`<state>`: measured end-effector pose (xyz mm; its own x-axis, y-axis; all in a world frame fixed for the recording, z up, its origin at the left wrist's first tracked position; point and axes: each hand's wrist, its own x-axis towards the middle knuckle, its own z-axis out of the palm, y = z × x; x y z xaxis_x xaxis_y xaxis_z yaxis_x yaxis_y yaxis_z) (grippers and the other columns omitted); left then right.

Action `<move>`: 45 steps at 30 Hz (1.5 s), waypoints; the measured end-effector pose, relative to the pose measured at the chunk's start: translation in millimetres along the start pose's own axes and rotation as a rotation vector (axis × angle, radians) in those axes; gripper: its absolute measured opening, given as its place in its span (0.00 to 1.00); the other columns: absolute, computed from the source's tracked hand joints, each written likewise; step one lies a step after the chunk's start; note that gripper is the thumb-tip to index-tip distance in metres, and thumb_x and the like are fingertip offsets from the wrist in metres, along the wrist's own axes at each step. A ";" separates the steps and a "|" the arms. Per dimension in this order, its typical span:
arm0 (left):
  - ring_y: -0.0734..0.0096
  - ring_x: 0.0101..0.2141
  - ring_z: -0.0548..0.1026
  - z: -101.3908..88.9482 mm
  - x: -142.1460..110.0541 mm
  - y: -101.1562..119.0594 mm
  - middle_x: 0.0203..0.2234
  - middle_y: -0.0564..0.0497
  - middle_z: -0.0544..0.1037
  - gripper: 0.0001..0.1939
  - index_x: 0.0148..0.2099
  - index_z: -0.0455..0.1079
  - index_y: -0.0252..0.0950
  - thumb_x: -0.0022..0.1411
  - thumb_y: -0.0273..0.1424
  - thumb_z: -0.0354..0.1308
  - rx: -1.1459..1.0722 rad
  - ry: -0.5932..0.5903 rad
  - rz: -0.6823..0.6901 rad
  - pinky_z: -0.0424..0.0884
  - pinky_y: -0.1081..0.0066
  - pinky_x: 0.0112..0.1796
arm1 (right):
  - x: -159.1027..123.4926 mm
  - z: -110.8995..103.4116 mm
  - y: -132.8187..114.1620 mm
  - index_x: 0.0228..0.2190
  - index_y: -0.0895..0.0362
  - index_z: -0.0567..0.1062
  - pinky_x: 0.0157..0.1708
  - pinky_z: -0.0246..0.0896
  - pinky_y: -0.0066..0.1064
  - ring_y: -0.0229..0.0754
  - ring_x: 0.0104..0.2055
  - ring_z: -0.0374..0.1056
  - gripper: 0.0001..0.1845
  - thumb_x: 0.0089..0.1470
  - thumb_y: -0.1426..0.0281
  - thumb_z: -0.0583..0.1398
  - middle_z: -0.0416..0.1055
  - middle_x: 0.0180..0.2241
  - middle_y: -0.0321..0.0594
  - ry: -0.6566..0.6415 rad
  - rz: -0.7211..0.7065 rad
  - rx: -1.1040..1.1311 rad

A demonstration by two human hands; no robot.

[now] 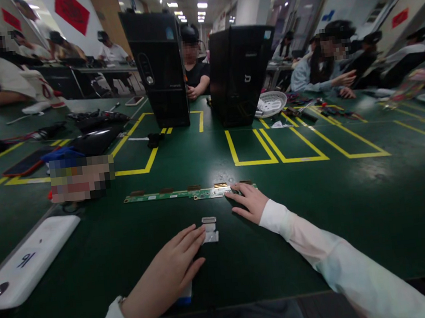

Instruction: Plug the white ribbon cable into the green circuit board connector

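Observation:
A long, narrow green circuit board (163, 196) lies flat across the table in front of me. My right hand (252, 201) rests at its right end, fingers spread, the fingertips on or just above the board and covering part of it. Nearer to me is a short, pale flat ribbon cable (212, 236) with a metal-edged connector (209, 220) at its far end. My left hand (171, 269) lies over the cable's left side with fingers stretched out. A blue-ended strip (185, 300) shows below that hand; whether it belongs to the same cable is hidden.
Two black computer towers (161, 73) (241, 75) stand across the green table (301, 251), a person between them. At left lie a white device (33, 259), a dark phone (30, 162) and cables. A white basket (272, 102) sits at back right. Yellow tape marks the tabletop.

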<state>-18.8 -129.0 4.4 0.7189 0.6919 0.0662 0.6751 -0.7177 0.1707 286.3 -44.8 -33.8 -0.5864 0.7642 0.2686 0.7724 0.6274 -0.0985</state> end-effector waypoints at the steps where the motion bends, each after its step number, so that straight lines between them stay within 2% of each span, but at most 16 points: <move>1: 0.61 0.62 0.61 0.2 3.7 2.1 0.63 0.49 0.63 0.26 0.67 0.55 0.39 0.70 0.39 0.46 0.011 -0.002 0.000 0.65 0.59 0.58 | -0.1 0.9 1.0 0.58 0.56 0.67 0.54 0.59 0.50 0.55 0.58 0.56 0.27 0.62 0.56 0.52 0.61 0.56 0.53 0.004 -0.006 0.000; 6: 0.58 0.59 0.64 -2.9 31.2 14.0 0.61 0.44 0.65 0.26 0.66 0.55 0.39 0.69 0.40 0.48 0.031 -0.009 0.005 0.66 0.57 0.56 | -1.3 1.9 8.6 0.56 0.58 0.70 0.55 0.59 0.49 0.55 0.57 0.57 0.27 0.61 0.57 0.53 0.63 0.54 0.54 0.048 -0.047 0.000; 11: 0.55 0.57 0.66 -5.4 64.1 20.5 0.58 0.40 0.68 0.27 0.63 0.59 0.34 0.68 0.43 0.48 0.079 -0.009 0.023 0.67 0.57 0.53 | -7.0 0.5 17.2 0.56 0.56 0.69 0.56 0.58 0.51 0.55 0.58 0.57 0.26 0.61 0.58 0.54 0.62 0.55 0.52 0.053 -0.037 -0.018; 17: 0.55 0.56 0.67 1.8 90.4 23.6 0.56 0.38 0.69 0.28 0.61 0.61 0.29 0.68 0.44 0.47 0.053 0.042 0.000 0.68 0.58 0.52 | -10.0 -0.4 15.6 0.56 0.58 0.68 0.58 0.56 0.53 0.55 0.61 0.53 0.26 0.61 0.58 0.54 0.61 0.58 0.52 0.078 -0.047 0.030; 21: 0.55 0.57 0.66 10.4 92.1 23.6 0.57 0.37 0.68 0.29 0.62 0.60 0.29 0.68 0.44 0.46 0.009 0.089 -0.012 0.67 0.57 0.53 | -8.6 -3.9 10.7 0.58 0.59 0.65 0.59 0.53 0.53 0.53 0.61 0.55 0.27 0.62 0.59 0.53 0.62 0.58 0.52 0.059 -0.085 0.108; 28: 0.56 0.59 0.65 18.8 88.4 22.7 0.58 0.37 0.68 0.29 0.63 0.59 0.29 0.68 0.43 0.48 -0.046 0.145 0.004 0.64 0.57 0.57 | -7.9 -7.4 8.3 0.57 0.59 0.66 0.58 0.55 0.52 0.53 0.59 0.56 0.26 0.62 0.59 0.52 0.63 0.57 0.52 0.046 -0.064 0.095; 31: 0.55 0.58 0.66 20.1 89.2 24.0 0.58 0.38 0.68 0.28 0.63 0.59 0.31 0.68 0.44 0.47 -0.030 0.149 -0.002 0.64 0.55 0.56 | -7.9 -5.8 7.5 0.57 0.58 0.66 0.57 0.56 0.53 0.53 0.59 0.56 0.26 0.62 0.60 0.53 0.63 0.57 0.52 0.046 -0.060 0.097; 37: 0.51 0.59 0.64 23.4 90.1 32.9 0.58 0.35 0.67 0.31 0.61 0.61 0.25 0.67 0.44 0.48 -0.003 0.152 -0.052 0.63 0.54 0.58 | -8.0 -4.3 3.8 0.55 0.60 0.69 0.56 0.57 0.52 0.53 0.58 0.56 0.25 0.61 0.60 0.52 0.64 0.55 0.52 0.077 -0.033 0.086; 45: 0.50 0.59 0.65 25.1 92.2 39.7 0.58 0.34 0.68 0.30 0.61 0.62 0.25 0.67 0.44 0.48 0.008 0.161 -0.108 0.62 0.52 0.59 | -7.9 -8.4 3.6 0.55 0.60 0.68 0.56 0.56 0.51 0.52 0.57 0.56 0.25 0.61 0.60 0.53 0.64 0.56 0.52 0.045 -0.037 0.085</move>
<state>78.4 -95.7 -7.3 0.6068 0.7680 0.2048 0.7487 -0.6388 0.1773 295.7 -49.8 -28.2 -0.6015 0.7337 0.3161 0.7255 0.6673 -0.1685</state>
